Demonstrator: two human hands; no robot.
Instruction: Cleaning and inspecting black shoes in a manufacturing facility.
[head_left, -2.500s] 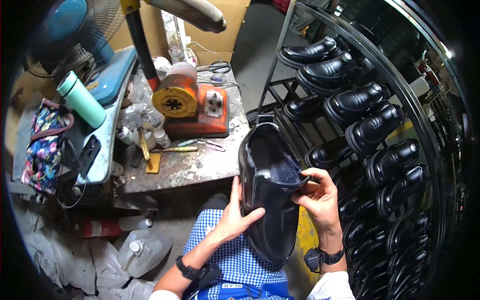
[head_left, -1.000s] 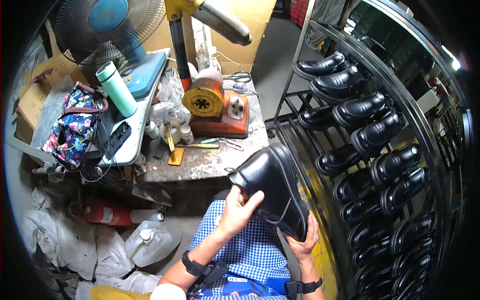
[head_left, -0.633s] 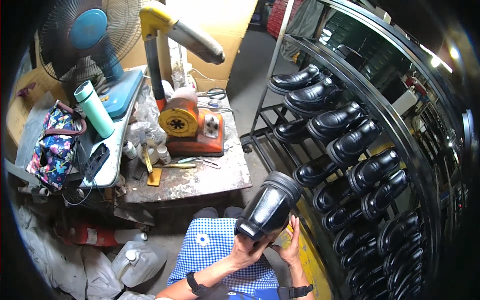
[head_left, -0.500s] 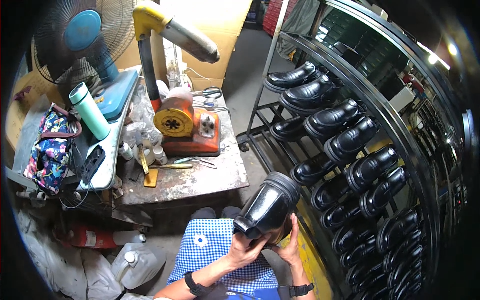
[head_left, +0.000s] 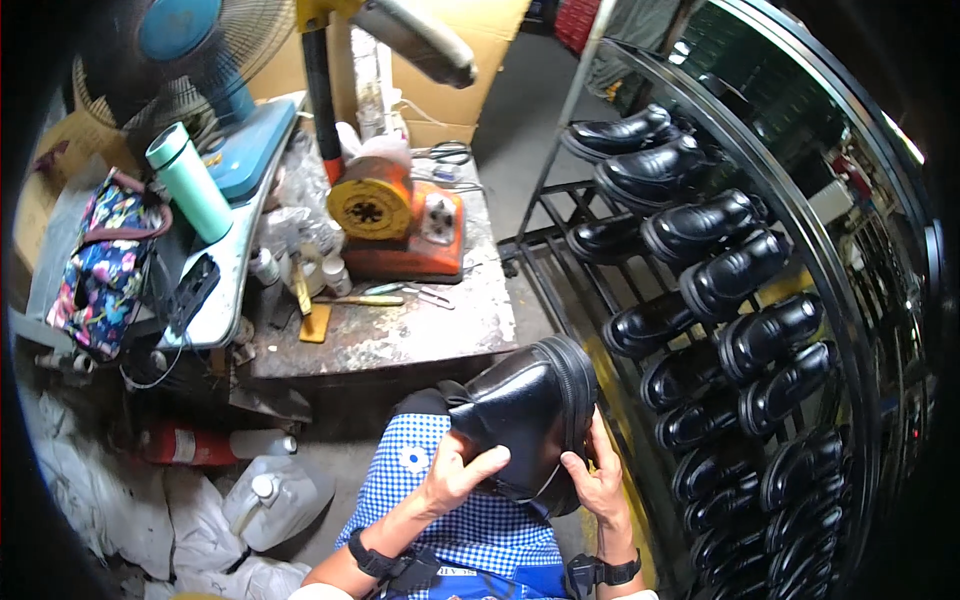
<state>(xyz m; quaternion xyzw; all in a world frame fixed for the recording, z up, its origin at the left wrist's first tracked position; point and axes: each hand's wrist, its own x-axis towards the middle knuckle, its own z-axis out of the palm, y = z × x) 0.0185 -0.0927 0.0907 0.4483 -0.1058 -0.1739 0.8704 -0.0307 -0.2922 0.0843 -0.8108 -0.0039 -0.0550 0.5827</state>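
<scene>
A glossy black leather shoe (head_left: pixel 520 410) is held up between my two hands, above my lap and the blue checked apron (head_left: pixel 400 500). Its thick sole edge faces right and away from me. My left hand (head_left: pixel 455 478) grips the shoe from the near left side, thumb lying along the leather. My right hand (head_left: pixel 600 470) closes on the sole side, with the thumb on the near edge and the fingers along the right. Some of the fingers behind the shoe are hidden.
On the right, a metal rack (head_left: pixel 555 285) carries rows of black shoes (head_left: pixel 735 270). Ahead stands a worn workbench (head_left: pixel 420 340) with an orange machine (head_left: pixel 410 245), brush and small bottles. At left are a mint flask (head_left: pixel 190 185), a floral bag (head_left: pixel 105 265) and a fan (head_left: pixel 180 30). A white jug (head_left: pixel 280 500) sits lower left.
The shoe has been turned in my hands, so its side now faces me. My left thumb now lies on the leather. The view has shifted slightly, moving the bench and rack rightward.
</scene>
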